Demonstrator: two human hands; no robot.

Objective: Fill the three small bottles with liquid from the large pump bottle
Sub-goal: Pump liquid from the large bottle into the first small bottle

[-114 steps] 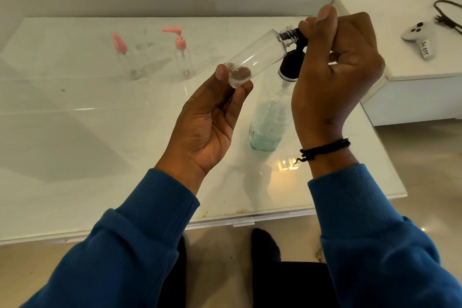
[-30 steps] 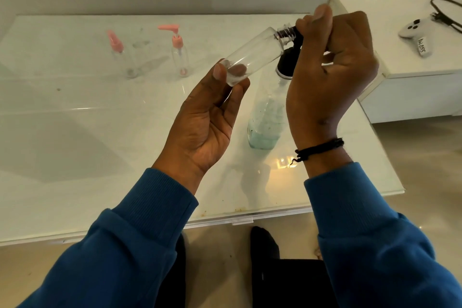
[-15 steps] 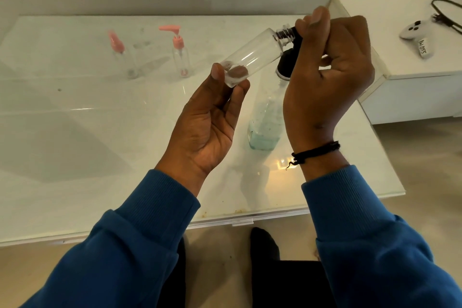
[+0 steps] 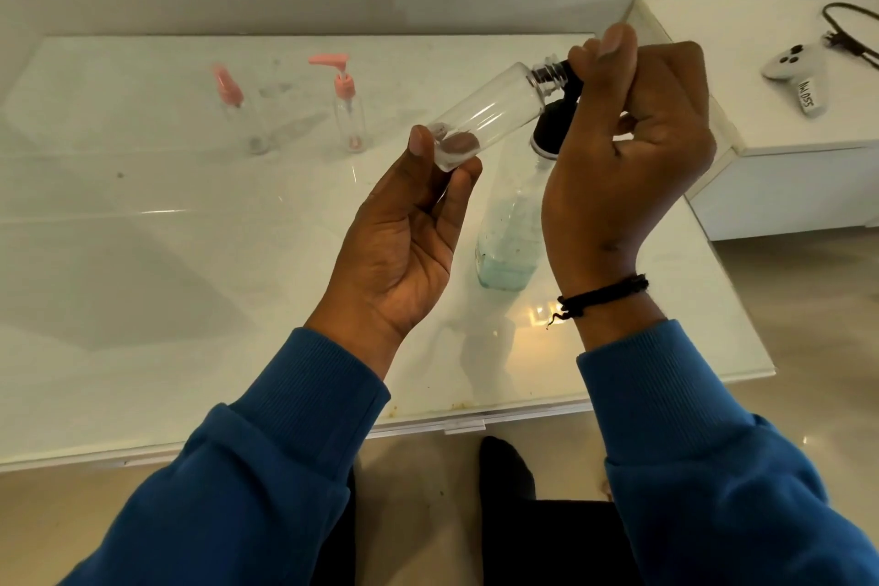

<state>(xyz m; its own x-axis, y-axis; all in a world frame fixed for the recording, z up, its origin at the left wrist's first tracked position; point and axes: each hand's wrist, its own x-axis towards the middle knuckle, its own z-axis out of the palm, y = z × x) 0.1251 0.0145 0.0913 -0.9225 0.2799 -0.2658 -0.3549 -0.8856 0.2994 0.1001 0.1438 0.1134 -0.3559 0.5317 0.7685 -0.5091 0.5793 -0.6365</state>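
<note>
Holding a small clear plastic bottle [image 4: 490, 121] tilted above the white glossy table [image 4: 190, 252], we pinch its base in the grip of our left hand [image 4: 404, 243]. Our right hand [image 4: 628, 157] curls around the black pump head of the large clear pump bottle [image 4: 509, 247], whose spout meets the small bottle's threaded neck. Two pink-capped small clear bottles [image 4: 349, 109] stand well apart behind.

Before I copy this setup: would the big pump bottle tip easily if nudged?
Probably yes. The pump bottle is tall and narrow, with a black pump head up top. Blue liquid fills only its bottom, which should steady it somewhat. It stands on a glossy table, so it might slide before it tips.
</note>
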